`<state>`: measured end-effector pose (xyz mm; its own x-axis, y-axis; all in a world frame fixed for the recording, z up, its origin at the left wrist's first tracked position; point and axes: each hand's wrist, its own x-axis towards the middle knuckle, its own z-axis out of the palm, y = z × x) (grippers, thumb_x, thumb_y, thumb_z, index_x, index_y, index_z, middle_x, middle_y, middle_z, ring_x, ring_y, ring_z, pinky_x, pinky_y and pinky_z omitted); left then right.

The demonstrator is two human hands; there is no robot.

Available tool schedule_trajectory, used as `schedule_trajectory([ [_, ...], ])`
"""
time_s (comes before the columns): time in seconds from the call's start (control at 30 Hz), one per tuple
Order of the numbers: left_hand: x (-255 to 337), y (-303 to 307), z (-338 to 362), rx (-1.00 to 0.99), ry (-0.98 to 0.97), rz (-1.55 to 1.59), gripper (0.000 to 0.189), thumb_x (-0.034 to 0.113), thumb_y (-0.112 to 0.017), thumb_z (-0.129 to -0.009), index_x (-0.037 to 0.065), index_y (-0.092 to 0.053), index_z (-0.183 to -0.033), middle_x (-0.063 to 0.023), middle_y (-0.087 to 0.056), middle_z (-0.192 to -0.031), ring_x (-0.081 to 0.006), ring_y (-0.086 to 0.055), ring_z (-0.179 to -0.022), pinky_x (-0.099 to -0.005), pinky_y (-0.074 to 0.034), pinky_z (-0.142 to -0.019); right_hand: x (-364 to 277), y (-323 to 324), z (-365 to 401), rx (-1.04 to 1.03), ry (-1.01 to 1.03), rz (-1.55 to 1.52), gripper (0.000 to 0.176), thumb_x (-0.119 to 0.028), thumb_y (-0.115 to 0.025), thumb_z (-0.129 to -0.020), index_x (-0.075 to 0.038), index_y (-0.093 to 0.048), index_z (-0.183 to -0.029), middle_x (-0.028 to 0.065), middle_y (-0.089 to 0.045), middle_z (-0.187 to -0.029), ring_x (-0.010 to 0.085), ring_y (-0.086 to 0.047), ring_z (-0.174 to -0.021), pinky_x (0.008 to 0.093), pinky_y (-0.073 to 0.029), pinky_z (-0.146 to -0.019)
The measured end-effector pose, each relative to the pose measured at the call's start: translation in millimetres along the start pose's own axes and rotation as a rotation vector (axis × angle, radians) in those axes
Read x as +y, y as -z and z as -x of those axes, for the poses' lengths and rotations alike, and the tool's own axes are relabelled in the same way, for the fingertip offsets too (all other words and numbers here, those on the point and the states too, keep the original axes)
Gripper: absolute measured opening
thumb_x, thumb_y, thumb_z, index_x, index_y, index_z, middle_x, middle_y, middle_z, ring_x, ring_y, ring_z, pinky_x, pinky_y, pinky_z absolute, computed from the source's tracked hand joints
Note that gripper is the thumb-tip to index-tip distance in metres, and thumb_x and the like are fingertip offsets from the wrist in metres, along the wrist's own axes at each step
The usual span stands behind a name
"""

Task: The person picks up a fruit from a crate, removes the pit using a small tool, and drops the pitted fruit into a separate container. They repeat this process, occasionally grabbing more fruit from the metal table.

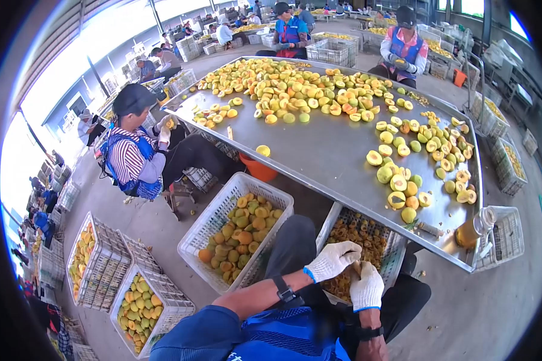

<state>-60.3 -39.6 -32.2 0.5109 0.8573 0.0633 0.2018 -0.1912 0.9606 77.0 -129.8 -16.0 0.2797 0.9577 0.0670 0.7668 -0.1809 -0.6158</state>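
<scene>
The left hand and right hand, both white-gloved, are held close together beside the tabletop's near edge, above a crate of brown pieces. A small brownish piece is seen between the fingertips; whether it is gripped cannot be told. Halved yellow fruit is heaped along the tabletop's far edge.

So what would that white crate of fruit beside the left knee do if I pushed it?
The crate would probably feel heavy, because lots of fruit is piled in it. Its straight sides look stiff. The round fruit might roll around inside.
</scene>
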Motion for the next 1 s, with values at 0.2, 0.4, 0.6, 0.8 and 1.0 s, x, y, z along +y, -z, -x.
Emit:
schedule_trajectory([
  [0.2, 8.8, -12.3, -6.9, 0.031, 0.124, -0.060, 0.023, 0.021, -0.064, -0.097, 0.002, -0.069, -0.111, -0.0125, -0.073, -0.101, -0.0215, -0.070, -0.097, -0.0343, -0.053, -0.090, 7.8, 3.1, 1.7, -0.012, -0.044, -0.060, 0.019, -0.020, -0.066, -0.091, -0.004, -0.066, -0.102, 0.0242, -0.069, -0.092, 0.0443, -0.066, -0.091, 0.0518, -0.052, -0.077],
  [0.4, 8.7, -3.7, -9.5, -0.174, 0.137, 0.092, 0.030, 0.017, -0.063, -0.098, -0.002, -0.065, -0.120, -0.0109, -0.072, -0.109, -0.0157, -0.067, -0.103, -0.0304, -0.052, -0.093, 18.7, 3.7, 2.9, -0.049, -0.072, -0.047, 0.020, -0.020, -0.066, -0.091, -0.005, -0.066, -0.103, 0.0246, -0.069, -0.091, 0.0449, -0.066, -0.089, 0.0532, -0.051, -0.076],
  [0.6, -6.4, -16.5, -5.1, -0.057, 0.166, 0.358, 0.030, 0.010, -0.061, -0.095, -0.001, -0.064, -0.123, -0.0093, -0.071, -0.110, -0.0163, -0.067, -0.102, -0.0304, -0.053, -0.090, 22.5, -0.1, 2.6, -0.074, -0.062, 0.054, 0.019, -0.023, -0.066, -0.090, -0.006, -0.066, -0.099, 0.0236, -0.070, -0.089, 0.0438, -0.067, -0.087, 0.0525, -0.052, -0.075],
  [0.8, -9.0, -29.9, -5.7, -0.090, 0.456, 0.147, 0.036, 0.002, -0.057, -0.087, 0.004, -0.066, -0.122, -0.0054, -0.069, -0.105, -0.0139, -0.065, -0.093, -0.0281, -0.053, -0.076, 35.5, -13.9, 3.3, -0.071, -0.070, 0.160, 0.021, -0.027, -0.066, -0.090, -0.006, -0.065, -0.093, 0.0232, -0.070, -0.086, 0.0429, -0.068, -0.086, 0.0526, -0.053, -0.075],
  [1.0, -34.3, -26.9, -15.5, -0.043, -0.006, -0.524, 0.037, 0.012, -0.056, -0.086, 0.005, -0.068, -0.120, -0.0185, -0.069, -0.121, -0.0350, -0.066, -0.111, -0.0402, -0.052, -0.096, 48.5, -7.3, -4.9, -0.063, -0.293, 0.032, 0.029, -0.032, -0.063, -0.095, -0.003, -0.064, -0.094, 0.0278, -0.069, -0.090, 0.0472, -0.066, -0.090, 0.0540, -0.053, -0.075],
])
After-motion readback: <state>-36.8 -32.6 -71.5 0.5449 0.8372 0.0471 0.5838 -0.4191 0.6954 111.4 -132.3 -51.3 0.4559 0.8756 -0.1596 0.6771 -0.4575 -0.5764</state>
